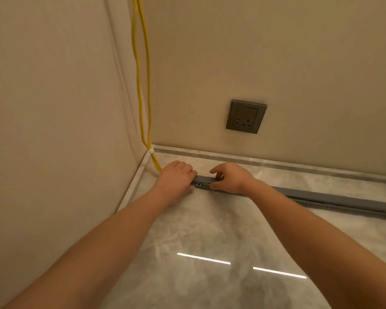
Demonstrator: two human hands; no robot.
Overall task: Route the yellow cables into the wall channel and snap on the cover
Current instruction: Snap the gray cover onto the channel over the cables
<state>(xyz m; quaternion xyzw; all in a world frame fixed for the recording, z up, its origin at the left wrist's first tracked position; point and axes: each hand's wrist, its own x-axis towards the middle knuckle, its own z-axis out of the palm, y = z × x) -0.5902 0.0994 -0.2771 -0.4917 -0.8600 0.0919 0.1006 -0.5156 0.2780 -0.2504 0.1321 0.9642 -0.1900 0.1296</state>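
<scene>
Two yellow cables (140, 90) hang down the wall corner, are bound by a white tie (151, 150) near the floor, and run under my left hand. A long grey channel (334, 200) lies on the marble floor, stretching from the corner to the right edge. Its left end (201, 182) shows small holes in its side and a grey cover on top. My left hand (176, 178) presses down on the channel's left end, fingers curled. My right hand (231, 178) pinches the channel just to the right, thumb in front and fingers behind. The cables inside the channel are hidden.
A grey wall socket (246, 116) sits on the back wall above the channel. A pale skirting strip (276, 162) runs along the foot of both walls. The glossy marble floor (210, 230) reflects ceiling lights.
</scene>
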